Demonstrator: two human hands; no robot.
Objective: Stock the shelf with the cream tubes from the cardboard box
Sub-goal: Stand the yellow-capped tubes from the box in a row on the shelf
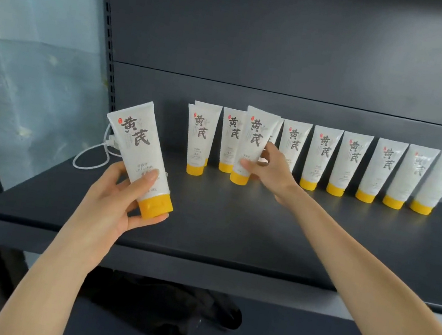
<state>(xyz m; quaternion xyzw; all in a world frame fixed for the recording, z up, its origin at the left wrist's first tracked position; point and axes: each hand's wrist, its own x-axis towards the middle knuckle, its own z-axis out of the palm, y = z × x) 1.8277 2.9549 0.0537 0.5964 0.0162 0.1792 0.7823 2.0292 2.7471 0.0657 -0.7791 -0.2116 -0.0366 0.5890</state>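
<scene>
A tube [140,151] is gripped near its cap by the left hand [118,197], fingers curled round it. Farther in, a second tube [253,143] is pinched by the right hand [274,173] on the shelf [233,228]. It is best stood squarely on its cap, in line with the row [351,165], before being released.

Shelf [233,228]: dk grey, looks like painted metal, matt, smooth, faint sheen nr front edge.
Back panel [292,47]: same dk matt finish.
Slotted upright [107,25]: dk, metal-looking, matt.
Cream tubes [321,155]: white plastic, smooth, soft satin sheen; blk print matt.
Caps [155,209]: yellow plastic, smooth, slight gloss.
Cable [90,154]: white, smooth plastic sheath.
Wall [29,47]: pale blue-grey, patchy, scuffed, rough-looking.
Bundle [161,309] on lower level: blk cloth, matt, crumpled.
</scene>
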